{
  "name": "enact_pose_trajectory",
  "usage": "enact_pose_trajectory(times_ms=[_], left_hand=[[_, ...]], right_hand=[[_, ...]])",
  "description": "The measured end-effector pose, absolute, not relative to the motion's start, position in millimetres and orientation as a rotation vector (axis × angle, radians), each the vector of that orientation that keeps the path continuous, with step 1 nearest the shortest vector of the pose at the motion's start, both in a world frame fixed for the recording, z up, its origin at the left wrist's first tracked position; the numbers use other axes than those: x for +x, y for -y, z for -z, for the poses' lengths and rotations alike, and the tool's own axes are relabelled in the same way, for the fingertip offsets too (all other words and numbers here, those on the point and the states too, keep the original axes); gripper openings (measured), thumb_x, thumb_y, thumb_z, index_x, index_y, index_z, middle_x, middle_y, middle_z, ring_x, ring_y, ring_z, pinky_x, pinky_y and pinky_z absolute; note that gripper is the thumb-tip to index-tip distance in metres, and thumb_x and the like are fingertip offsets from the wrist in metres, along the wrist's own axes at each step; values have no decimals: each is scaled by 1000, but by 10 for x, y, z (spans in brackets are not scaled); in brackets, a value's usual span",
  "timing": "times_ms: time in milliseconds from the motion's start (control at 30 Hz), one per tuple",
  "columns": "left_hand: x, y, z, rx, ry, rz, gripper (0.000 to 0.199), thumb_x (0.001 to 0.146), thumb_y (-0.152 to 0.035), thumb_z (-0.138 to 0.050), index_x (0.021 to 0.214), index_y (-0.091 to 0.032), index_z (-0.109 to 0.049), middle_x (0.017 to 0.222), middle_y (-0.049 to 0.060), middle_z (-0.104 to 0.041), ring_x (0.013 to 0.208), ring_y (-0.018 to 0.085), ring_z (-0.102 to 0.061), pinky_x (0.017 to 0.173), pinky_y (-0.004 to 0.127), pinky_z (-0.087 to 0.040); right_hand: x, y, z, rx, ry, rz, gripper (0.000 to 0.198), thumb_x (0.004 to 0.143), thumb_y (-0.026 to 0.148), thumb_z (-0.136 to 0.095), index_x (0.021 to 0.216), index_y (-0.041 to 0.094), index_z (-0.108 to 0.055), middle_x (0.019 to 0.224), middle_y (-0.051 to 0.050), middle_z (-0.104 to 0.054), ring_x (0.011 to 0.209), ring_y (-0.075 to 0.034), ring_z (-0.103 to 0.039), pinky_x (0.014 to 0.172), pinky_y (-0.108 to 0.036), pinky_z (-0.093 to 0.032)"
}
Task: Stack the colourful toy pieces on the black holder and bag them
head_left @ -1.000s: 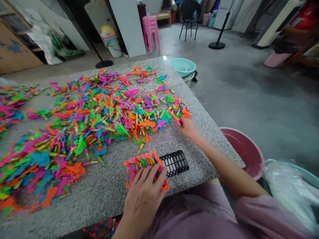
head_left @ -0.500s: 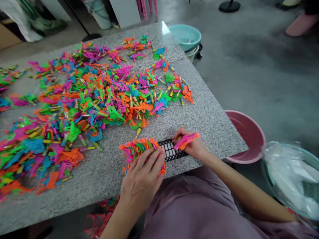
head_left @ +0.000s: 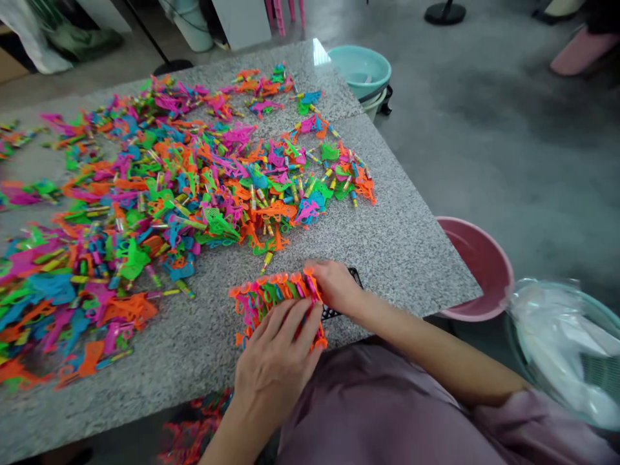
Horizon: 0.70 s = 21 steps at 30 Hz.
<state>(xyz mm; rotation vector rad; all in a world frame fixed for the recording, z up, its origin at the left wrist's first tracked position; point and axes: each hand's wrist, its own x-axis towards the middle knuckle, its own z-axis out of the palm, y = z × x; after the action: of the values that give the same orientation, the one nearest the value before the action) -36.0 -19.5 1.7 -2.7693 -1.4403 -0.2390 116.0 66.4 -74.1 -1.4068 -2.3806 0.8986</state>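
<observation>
My left hand (head_left: 278,352) lies over a tight upright row of small gun-shaped plastic toys (head_left: 261,297) in pink, orange, green and blue. Its fingers are stretched across the row's right part. The row stands at the near edge of the stone table. At the row's right end, my right hand (head_left: 334,287) pinches an orange and pink toy (head_left: 311,284) against the others, its fingertips partly hidden. Beneath the right hand, a black lattice rack (head_left: 356,278) shows at its right end; the hand and toys cover the rest.
A wide heap of loose toys (head_left: 194,174) spreads over the speckled table (head_left: 387,219). Beyond the right edge stand a pink tub (head_left: 484,258), a basket with clear plastic bags (head_left: 557,342) and a turquoise basin (head_left: 361,68). More toys (head_left: 194,429) lie below the table.
My right hand has moved left with its pink and orange toy to the end of the row, covering rack slots that showed before. My left hand stays on the row.
</observation>
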Motion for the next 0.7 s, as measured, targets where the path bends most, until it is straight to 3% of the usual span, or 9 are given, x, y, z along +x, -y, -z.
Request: enact_pose_trajectory(times_ms=[67,167,233,333,467,533,600,700], left_hand=[[-339,181,-40,-2764,1451,195,47,88,-18,-55,135,-19,-54,117,8,-65,105,27,-58,87,44,-54],[-306,158,-71,-2754,1469,129,54,84,-14,-57,137,-23,-52,111,7,-64,99,26,-59,81,43,-57],[-294,151,-77,-2751,1478,123,49,85,-16,-57,133,-22,-56,110,8,-63,100,26,-58,82,43,-57],[-294,151,-65,-2748,1511,128,42,87,-19,-56,129,-23,-59,109,8,-61,102,25,-57,85,43,-56],[-304,158,-53,-2760,1515,141,42,88,-19,-55,130,-24,-58,109,8,-61,100,24,-57,85,42,-55],[-311,156,-58,-2753,1479,162,42,88,-19,-55,130,-22,-58,112,9,-62,101,25,-57,87,44,-54],[-321,146,-68,-2751,1393,191,41,89,-20,-55,130,-20,-58,121,10,-62,108,27,-56,93,45,-52],[-333,118,-79,-2814,1253,183,35,93,-19,-52,127,-22,-59,138,5,-57,120,26,-52,102,46,-46]], right_hand=[[1219,-785,697,-1309,2434,-979,8,83,18,-62,90,18,-63,77,-3,-69,69,-16,-62,62,-23,-38],[1466,-1182,658,-1463,2282,-885,25,75,22,-75,97,19,-64,88,-1,-70,71,-12,-61,65,-20,-38],[1662,-1526,633,-1774,2014,-638,31,82,26,-71,109,14,-61,103,-9,-69,79,-12,-61,68,-21,-37],[1849,-1920,621,-2011,1798,-460,25,91,14,-55,112,1,-57,108,-24,-65,85,-15,-61,65,-24,-32],[1953,-1907,663,-2045,1828,-589,3,77,6,-64,76,7,-62,75,-10,-67,68,-12,-59,59,-24,-28],[2034,-1693,668,-2001,1873,-709,17,71,8,-68,59,13,-57,59,-3,-60,59,-11,-55,56,-24,-28],[2125,-1402,652,-1938,1880,-822,18,72,10,-68,59,15,-56,53,-1,-58,54,-11,-54,55,-24,-30],[2160,-888,648,-1824,1832,-1002,6,82,19,-63,77,15,-62,58,-2,-64,53,-13,-59,55,-24,-39]])
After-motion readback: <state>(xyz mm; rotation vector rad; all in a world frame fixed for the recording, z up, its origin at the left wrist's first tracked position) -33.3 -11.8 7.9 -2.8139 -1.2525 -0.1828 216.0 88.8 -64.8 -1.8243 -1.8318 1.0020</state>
